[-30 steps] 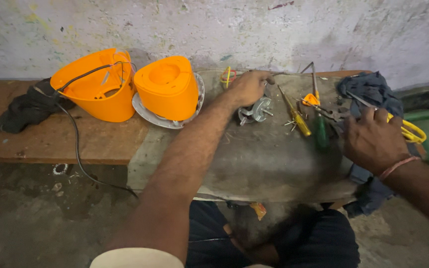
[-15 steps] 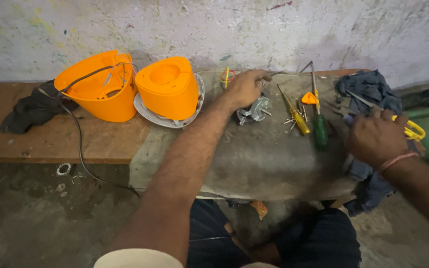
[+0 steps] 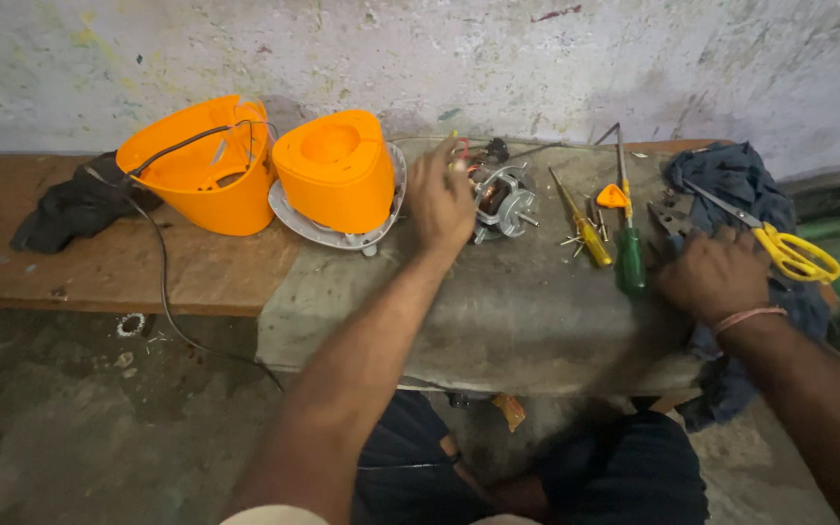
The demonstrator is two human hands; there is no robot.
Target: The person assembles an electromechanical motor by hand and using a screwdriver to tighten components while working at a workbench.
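My left hand (image 3: pixel 442 199) reaches across the grey bench top (image 3: pixel 498 311) and grips the left side of a small electric motor (image 3: pixel 506 201) with bare metal and wires. My right hand (image 3: pixel 710 277) lies knuckles up on a dark blue cloth (image 3: pixel 731 185), fingers curled under. What lies beneath them is hidden. A green-handled screwdriver (image 3: pixel 629 255) lies just left of that hand, and pliers (image 3: pixel 671 212) lie just beyond it.
Two orange plastic housings (image 3: pixel 337 170) (image 3: pixel 196 175) stand at the back left, with a black cord (image 3: pixel 162 282) trailing off the wooden bench (image 3: pixel 99 272). A yellow-handled screwdriver (image 3: pixel 585 233), loose screws and yellow-handled scissors (image 3: pixel 794 251) lie at the right. A black rag (image 3: pixel 70 209) lies far left.
My left hand has slid from on top of the motor to its left side. My right hand has drawn back from the scissors toward the green screwdriver.
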